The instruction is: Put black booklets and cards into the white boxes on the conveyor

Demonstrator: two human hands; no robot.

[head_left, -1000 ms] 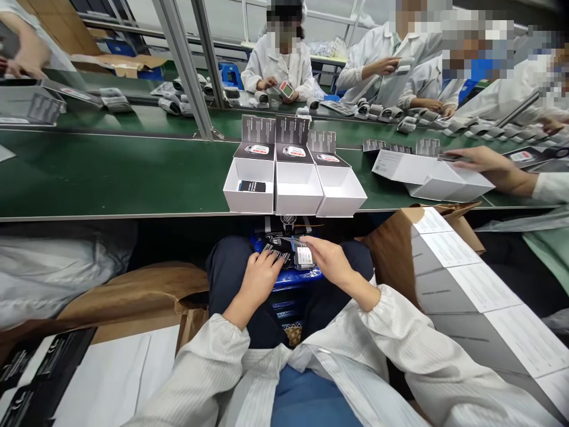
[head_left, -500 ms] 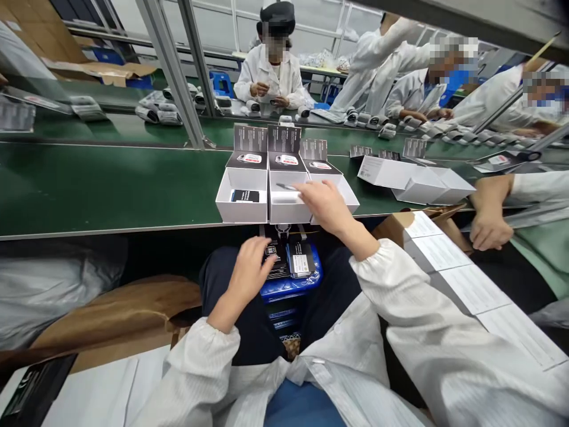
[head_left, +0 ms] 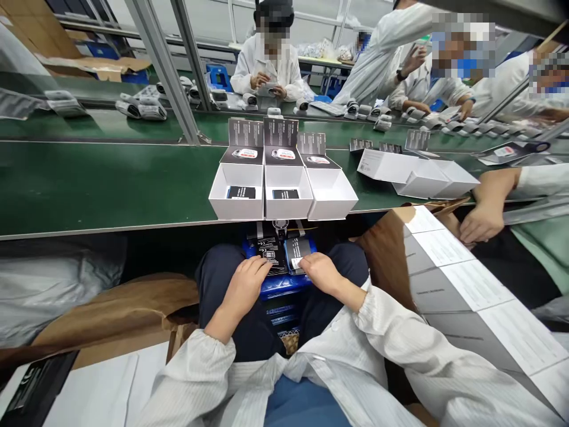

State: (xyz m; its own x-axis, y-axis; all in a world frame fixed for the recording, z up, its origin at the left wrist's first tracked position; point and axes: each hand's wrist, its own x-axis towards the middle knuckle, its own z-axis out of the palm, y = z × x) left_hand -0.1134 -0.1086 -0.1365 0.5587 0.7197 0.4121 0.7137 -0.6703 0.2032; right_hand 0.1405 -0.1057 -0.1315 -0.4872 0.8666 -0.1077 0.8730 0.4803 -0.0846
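Note:
On the blue stool between my knees lie two dark stacks side by side: black printed leaflets [head_left: 269, 250] on the left, black booklets [head_left: 294, 248] with a white label on the right. My left hand [head_left: 246, 283] rests at the near edge of the left stack, fingers stretched and slightly apart. The fingers of my right hand [head_left: 323, 274] are pressed together on the labelled booklet's near corner. Ahead stand three open white boxes with dark lids folded back. The left box [head_left: 235, 207] and middle box [head_left: 288, 209] each contain a booklet; no booklet shows in the right box [head_left: 331, 198].
More open white boxes [head_left: 413, 172] sit on the green bench [head_left: 111, 190] to the right. A carton of white boxes [head_left: 471, 279] stands by my right arm, with a co-worker's hand [head_left: 482, 222] beyond. At left is another carton [head_left: 120, 338]. Metal posts [head_left: 166, 71] rise behind the bench.
My right hand has moved from the middle box down to the booklets on the stool. A booklet now lies in the middle box. My left hand has lowered slightly.

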